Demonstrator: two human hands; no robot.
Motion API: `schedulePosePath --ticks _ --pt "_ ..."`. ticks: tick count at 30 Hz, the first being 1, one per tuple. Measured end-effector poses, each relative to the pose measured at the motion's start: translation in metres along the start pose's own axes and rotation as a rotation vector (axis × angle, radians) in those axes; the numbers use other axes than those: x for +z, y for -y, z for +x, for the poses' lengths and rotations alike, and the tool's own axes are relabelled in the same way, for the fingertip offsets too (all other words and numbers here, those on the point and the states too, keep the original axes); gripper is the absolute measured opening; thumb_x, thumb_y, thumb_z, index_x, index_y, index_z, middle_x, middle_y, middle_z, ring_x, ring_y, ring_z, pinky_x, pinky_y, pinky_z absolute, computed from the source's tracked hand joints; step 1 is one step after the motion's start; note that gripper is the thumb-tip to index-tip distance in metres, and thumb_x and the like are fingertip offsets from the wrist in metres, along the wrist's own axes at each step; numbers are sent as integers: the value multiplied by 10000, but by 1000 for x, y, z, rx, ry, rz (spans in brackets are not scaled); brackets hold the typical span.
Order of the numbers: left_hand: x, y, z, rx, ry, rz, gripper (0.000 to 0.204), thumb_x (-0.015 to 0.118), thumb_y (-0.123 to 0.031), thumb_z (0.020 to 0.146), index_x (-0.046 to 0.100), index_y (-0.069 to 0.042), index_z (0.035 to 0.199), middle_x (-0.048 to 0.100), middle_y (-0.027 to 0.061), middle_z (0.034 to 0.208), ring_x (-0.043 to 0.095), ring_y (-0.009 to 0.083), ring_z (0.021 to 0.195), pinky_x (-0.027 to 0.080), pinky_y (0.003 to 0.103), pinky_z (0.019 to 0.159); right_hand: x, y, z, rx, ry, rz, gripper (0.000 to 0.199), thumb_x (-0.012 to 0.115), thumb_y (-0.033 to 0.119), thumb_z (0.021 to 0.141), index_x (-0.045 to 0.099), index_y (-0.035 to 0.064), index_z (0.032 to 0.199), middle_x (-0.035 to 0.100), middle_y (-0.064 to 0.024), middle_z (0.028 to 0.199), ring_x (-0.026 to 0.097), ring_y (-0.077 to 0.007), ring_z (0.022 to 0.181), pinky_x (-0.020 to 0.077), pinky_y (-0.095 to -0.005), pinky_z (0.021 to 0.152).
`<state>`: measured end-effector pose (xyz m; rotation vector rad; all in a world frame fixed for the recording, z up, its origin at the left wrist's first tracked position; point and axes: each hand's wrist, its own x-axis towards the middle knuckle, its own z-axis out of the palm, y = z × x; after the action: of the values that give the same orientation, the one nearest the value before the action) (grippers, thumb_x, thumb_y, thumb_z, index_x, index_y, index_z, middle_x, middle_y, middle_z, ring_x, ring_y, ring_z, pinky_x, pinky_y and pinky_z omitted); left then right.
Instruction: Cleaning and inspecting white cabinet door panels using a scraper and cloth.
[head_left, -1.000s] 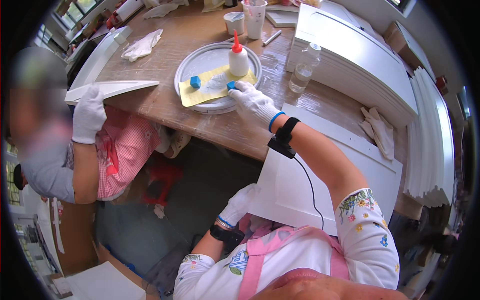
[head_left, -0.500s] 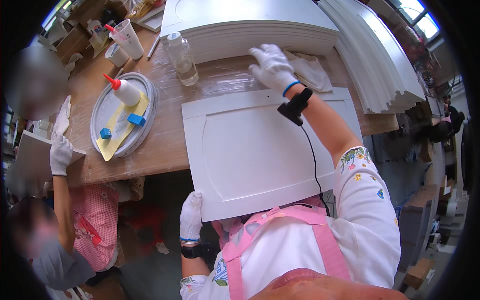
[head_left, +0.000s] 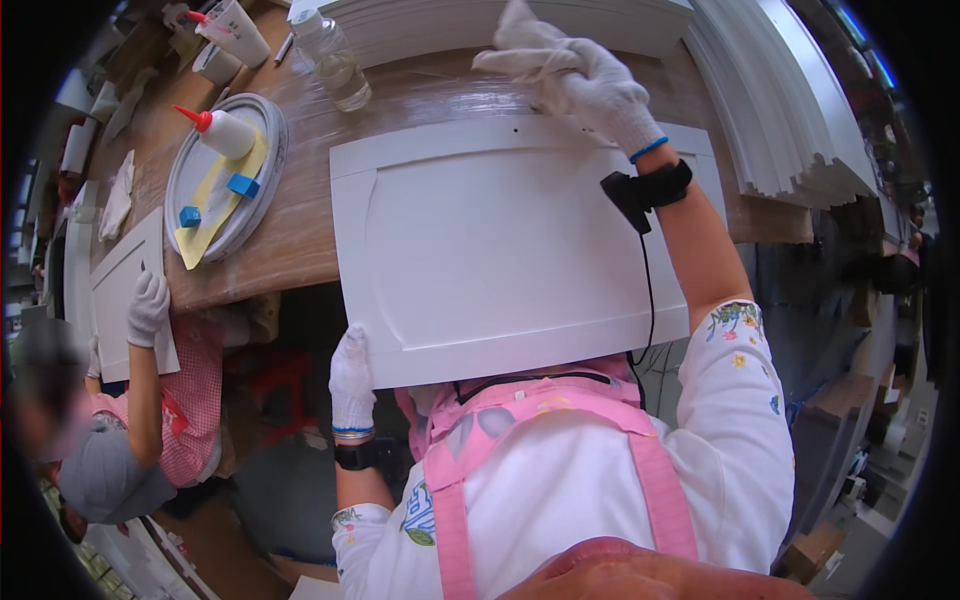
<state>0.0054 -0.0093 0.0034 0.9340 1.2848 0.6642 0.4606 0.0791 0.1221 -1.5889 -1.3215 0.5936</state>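
A white framed door panel (head_left: 500, 250) lies partly on the wooden table, its near edge hanging over toward my pink apron. My left hand (head_left: 352, 380), in a white glove, grips the panel's near left corner, its fingers partly hidden. Above the far right part of the panel, my gloved right hand (head_left: 612, 103) is closed on a white cloth (head_left: 528, 50), which hangs bunched to the left of the fingers. A black wrist strap with a cable (head_left: 648, 290) is on my right forearm, and the cable runs down across the panel.
White panels (head_left: 430, 35) are stacked at the back, with another stack (head_left: 790, 110) at right. A clear bottle (head_left: 345, 80) and a bucket lid (head_left: 272, 190) bearing a glue bottle (head_left: 228, 135) and blue blocks stand left. A co-worker's gloved hand (head_left: 148, 308) holds another panel (head_left: 125, 290).
My right hand has taken hold of the cloth and lifted it from the table beside the stack. The co-worker's panel now stands more face-on.
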Motion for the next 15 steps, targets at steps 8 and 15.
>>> schedulePosePath --ticks 8,15 --pt "4 -2 4 55 -51 14 551 516 -468 1016 588 17 1267 677 93 1102 654 157 934 540 302 787 188 33 -97 -376 515 -618 664 645 301 835 462 73 1432 340 -282 1524 224 -465 1463 211 -554 1188" --pt "4 1 6 28 -112 68 556 532 -504 998 639 1 1205 692 66 1009 646 131 868 532 297 756 192 33 -69 -572 327 -661 613 716 386 808 556 73 1311 568 -209 1235 515 -413 1220 442 -494 1030"
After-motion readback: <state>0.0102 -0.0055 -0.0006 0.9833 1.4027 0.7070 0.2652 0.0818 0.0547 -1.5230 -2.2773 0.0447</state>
